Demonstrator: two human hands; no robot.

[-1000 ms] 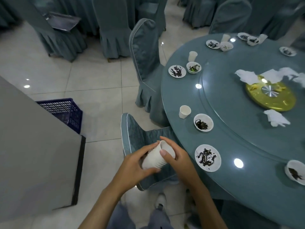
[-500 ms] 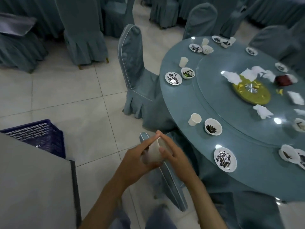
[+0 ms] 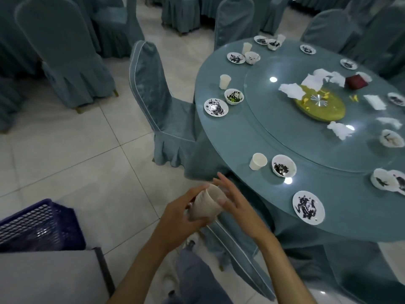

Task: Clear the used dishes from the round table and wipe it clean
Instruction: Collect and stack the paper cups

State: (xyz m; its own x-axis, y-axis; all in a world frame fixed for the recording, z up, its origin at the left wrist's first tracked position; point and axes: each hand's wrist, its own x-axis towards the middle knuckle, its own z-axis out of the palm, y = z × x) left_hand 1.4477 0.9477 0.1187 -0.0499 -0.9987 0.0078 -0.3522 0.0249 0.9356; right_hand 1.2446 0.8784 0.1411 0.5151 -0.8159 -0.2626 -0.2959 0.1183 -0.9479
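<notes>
My left hand point(image 3: 182, 218) grips a stack of white paper cups point(image 3: 206, 204) in front of me, off the near left edge of the round table point(image 3: 241, 137). My right hand point(image 3: 235, 204) is beside the stack's rim with fingers spread and straight. On the table stand a paper cup point(image 3: 258, 161), a dirty bowl point(image 3: 283, 166) and a stained plate point(image 3: 308, 207) close by, and another cup point(image 3: 225, 81), bowl point(image 3: 234, 96) and plate point(image 3: 215, 107) farther along. Crumpled napkins point(image 3: 291, 89) lie round the yellow centre disc point(image 3: 320, 106).
A blue plastic crate point(image 3: 37, 227) sits on the floor at my left, beside a grey surface point(image 3: 48, 279). Covered chairs point(image 3: 157, 93) ring the table; one chair back point(image 3: 238, 244) stands right under my hands. More dirty dishes point(image 3: 388, 179) line the right rim.
My view has swung right and up, showing more of the table. My right hand has let go of the cup stack and its fingers have spread; the left still holds it.
</notes>
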